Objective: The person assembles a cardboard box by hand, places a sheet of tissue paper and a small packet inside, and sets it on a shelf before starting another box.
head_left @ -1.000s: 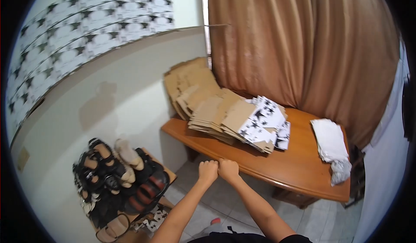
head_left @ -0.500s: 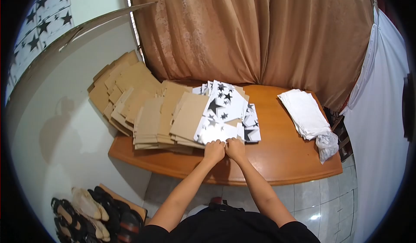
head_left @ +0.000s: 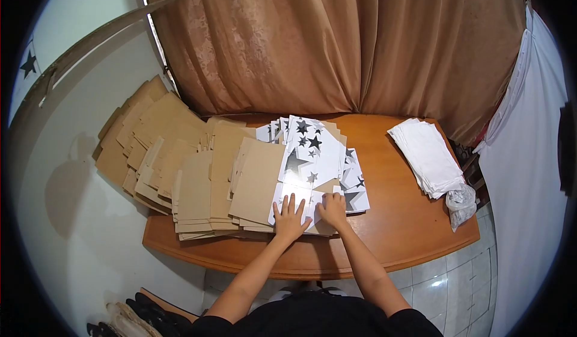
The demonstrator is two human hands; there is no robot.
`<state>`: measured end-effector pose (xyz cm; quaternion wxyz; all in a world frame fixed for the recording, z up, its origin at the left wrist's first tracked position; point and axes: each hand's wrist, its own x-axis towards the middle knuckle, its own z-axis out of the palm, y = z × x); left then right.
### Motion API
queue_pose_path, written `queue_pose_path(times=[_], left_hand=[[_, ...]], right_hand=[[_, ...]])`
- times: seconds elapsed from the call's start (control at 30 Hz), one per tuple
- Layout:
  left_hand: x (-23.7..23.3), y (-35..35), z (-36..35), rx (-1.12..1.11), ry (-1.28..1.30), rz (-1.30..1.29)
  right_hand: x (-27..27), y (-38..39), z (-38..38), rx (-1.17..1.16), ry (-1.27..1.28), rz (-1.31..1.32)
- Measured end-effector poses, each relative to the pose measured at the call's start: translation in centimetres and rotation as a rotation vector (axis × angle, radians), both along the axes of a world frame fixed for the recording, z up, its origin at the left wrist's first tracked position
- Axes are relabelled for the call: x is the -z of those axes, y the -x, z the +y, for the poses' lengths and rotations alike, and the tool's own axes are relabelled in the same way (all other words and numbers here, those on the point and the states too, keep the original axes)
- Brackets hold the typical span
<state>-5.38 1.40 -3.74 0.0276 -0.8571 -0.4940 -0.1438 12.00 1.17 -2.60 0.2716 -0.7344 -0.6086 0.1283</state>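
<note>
A white cardboard box blank (head_left: 322, 157) printed with black and grey stars lies unfolded on top of a stack. My left hand (head_left: 290, 220) rests on its near left part, fingers spread flat over the printed face. At the near right side, my right hand (head_left: 332, 211) has its fingers bent and close together on a small flap of the blank; its fingertips are partly hidden. More star-printed blanks (head_left: 356, 184) stick out from beneath on the right. Plain brown cardboard blanks (head_left: 257, 178) lie in overlapping stacks directly left of my left hand.
The wooden table (head_left: 396, 235) ends in a curved front edge. At its right lie a pile of white sheets (head_left: 425, 157) and a clear plastic bag (head_left: 461, 205). Brown curtains (head_left: 270, 42) hang behind, a white cloth (head_left: 517, 157) at right. Shoes (head_left: 150, 313) stand at lower left.
My hands were together at the near edge of the printed blank. They have since parted; the left has spread flat on it, the right stays at the right flap. The view has shifted.
</note>
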Motion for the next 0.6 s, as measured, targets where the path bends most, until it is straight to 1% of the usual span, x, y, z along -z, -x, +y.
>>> queue_pose_path(times=[0.1, 0.2, 0.23, 0.33, 0.43, 0.47, 0.53, 0.57, 0.6], left_hand=[[-0.8, -0.3, -0.4, -0.011, 0.021, 0.018], [-1.0, -0.2, -0.6, -0.007, 0.045, 0.006], [-1.2, -0.2, -0.9, -0.004, 0.063, 0.003], [-2.1, -0.4, -1.8, 0.009, 0.117, -0.005], [-2.0, -1.2, -1.9, 0.089, 0.116, -0.037], [-1.8, -1.5, -2.0, 0.125, 0.110, -0.051], [-2.7, -2.3, -1.8, 0.114, 0.058, -0.107], [-2.8, -2.8, -1.6, 0.113, 0.017, -0.139], [-3.3, -3.2, -1.4, 0.111, -0.025, -0.173]], right_hand=[[1.0, -0.2, 0.5, 0.042, -0.192, -0.158], [-0.3, -0.6, 0.8, 0.016, -0.010, -0.159], [-1.1, -0.8, 1.0, 0.006, 0.098, -0.155], [-1.6, -1.5, 1.5, -0.025, 0.212, -0.130], [-3.7, -1.9, 1.1, -0.049, 0.123, -0.087], [-4.4, -2.2, 1.1, -0.090, 0.127, 0.037], [-6.5, -2.9, 0.9, -0.166, 0.129, 0.284], [-7.6, -2.9, 0.2, -0.202, -0.050, 0.378], [-7.6, -3.4, 0.0, -0.184, -0.086, 0.538]])
